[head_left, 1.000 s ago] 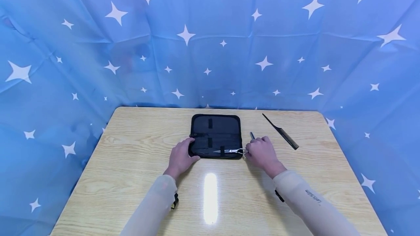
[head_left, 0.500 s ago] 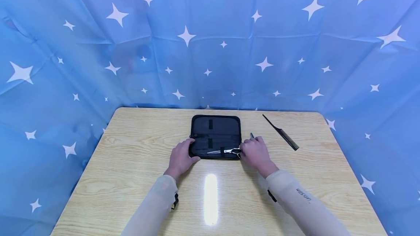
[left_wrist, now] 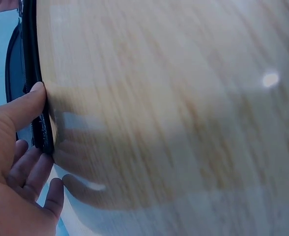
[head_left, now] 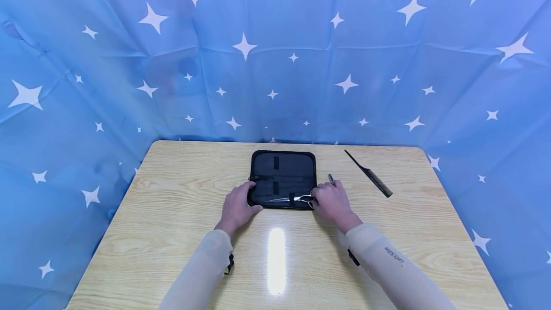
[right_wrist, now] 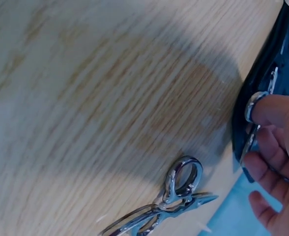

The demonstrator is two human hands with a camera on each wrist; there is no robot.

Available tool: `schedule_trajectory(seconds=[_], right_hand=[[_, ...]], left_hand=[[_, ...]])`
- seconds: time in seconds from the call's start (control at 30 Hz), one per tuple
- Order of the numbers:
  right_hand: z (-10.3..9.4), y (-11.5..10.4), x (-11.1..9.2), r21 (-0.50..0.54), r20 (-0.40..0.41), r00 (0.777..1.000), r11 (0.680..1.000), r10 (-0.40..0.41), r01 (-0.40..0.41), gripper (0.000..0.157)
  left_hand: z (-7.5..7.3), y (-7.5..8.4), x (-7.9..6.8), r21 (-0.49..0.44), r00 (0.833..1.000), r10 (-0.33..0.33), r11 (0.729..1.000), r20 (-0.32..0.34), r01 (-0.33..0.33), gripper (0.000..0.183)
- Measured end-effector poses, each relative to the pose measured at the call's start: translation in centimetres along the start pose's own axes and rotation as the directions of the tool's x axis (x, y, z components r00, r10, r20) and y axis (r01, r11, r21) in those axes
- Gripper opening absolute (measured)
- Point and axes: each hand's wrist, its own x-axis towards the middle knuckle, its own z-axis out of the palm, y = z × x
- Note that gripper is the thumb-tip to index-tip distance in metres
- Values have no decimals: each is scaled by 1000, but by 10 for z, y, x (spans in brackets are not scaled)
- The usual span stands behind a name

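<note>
A black zip case [head_left: 297, 166] lies unfolded on the wooden table, with elastic loops inside. My left hand [head_left: 236, 207] grips its near left corner; in the left wrist view the thumb [left_wrist: 34, 101] presses on the case's edge [left_wrist: 34, 64] and the fingers lie around the corner. Silver scissors [head_left: 284, 199] have their blades through a loop along the case's near side, tips pointing left. By their handle rings my right hand [head_left: 333, 202] holds them; the right wrist view has the thumb at a ring [right_wrist: 252, 105]. The right hand partly hides the handles.
A second pair of silver scissors [right_wrist: 176, 196] lies on the table by the right hand, mostly hidden from the head view. Farther right is a black tail comb [head_left: 372, 176]. Behind the table hangs a blue curtain [head_left: 275, 51] with white stars.
My right hand has moved left, sliding the scissors farther through the loop, their handles now over the case's right edge. The left hand has stayed on the corner.
</note>
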Motion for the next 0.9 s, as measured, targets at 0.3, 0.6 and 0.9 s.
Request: schedule_trajectory(seconds=[0.3,0.6,0.9], right_hand=[[0,-1,-1,20,34,999,1000,18,-19,6],[-1,-5,2,123,81,995,990,63,-73,12],[3,-18,10,131,90,995,989,51,-63,10]], left_hand=[[0,1,-1,1,1000,0,1000,-1,0,70],[0,2,0,0,1000,0,1000,-2,0,69],[1,1,0,7,1000,-6,1000,0,6,70]])
